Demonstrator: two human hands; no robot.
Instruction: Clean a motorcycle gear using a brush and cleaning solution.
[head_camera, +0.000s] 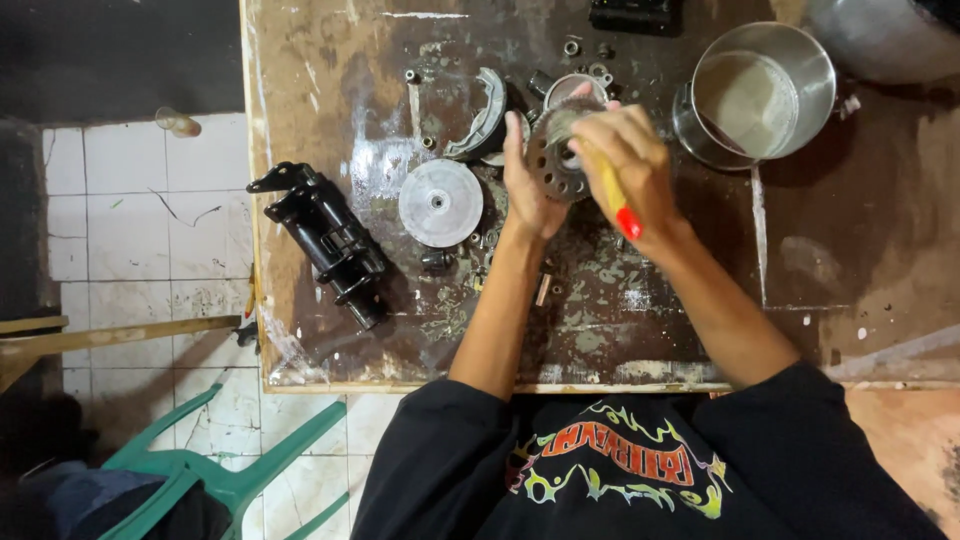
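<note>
My left hand grips a round metal part with holes and holds it up over the worn wooden workbench. My right hand is closed around a brush with a yellow handle and red tip, pressed against that round part. The brush head is hidden behind my fingers.
A silver disc and a curved brake shoe lie left of my hands. A black engine casing sits near the left edge. A steel pot of cloudy liquid stands at right. Small bolts lie scattered. A green plastic chair is below left.
</note>
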